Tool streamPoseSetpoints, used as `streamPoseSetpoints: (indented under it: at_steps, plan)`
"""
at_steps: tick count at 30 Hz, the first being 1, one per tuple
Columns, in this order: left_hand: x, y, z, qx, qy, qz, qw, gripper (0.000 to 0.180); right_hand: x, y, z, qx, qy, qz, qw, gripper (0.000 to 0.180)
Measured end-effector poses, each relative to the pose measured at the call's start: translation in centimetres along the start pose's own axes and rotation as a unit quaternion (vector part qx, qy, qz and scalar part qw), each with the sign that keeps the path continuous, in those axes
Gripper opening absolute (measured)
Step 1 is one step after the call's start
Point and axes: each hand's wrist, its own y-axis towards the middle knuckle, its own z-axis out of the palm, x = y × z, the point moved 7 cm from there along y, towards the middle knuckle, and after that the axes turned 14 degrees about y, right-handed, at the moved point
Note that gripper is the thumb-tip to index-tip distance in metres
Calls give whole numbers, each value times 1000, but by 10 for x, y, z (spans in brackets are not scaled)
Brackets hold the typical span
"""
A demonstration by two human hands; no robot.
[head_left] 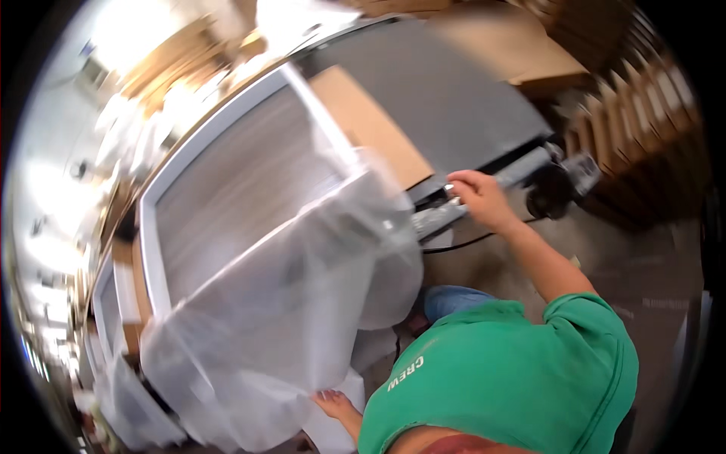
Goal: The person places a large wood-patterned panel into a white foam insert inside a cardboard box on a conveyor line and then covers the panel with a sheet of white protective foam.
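A large framed panel with a white border and a grey-brown, wood-like face lies tilted on the line. Clear plastic film drapes over its near side and hangs down toward me. My left hand is low by the film's hanging edge, its fingers stretched out against the film. My right hand is at the metal edge rail of the grey conveyor, with its fingers curled closed. Something small and shiny shows at those fingertips; its kind is unclear. A flat brown cardboard piece lies between panel and conveyor.
The grey conveyor bed stretches away at the upper right, with a dark motor-like unit at its near corner. Brown cardboard stacks stand at the right. Another film-draped framed piece is at the far left. A black cable hangs below the rail.
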Motion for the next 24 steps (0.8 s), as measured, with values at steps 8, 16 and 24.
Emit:
streamPoseSetpoints:
  at_steps: [8,16,24]
  plan:
    - [122,34,-8,128,338,-70,930,64,21,-69,-115,-48,-30,-64,996,16]
    - [235,-4,61,293,847,396,197,42,7,-101,-307,-112,-66,-139,982,16]
    - [387,-346,296,461,674,152,556,29,-53,-174,-574,-271,-82,-17,959,17]
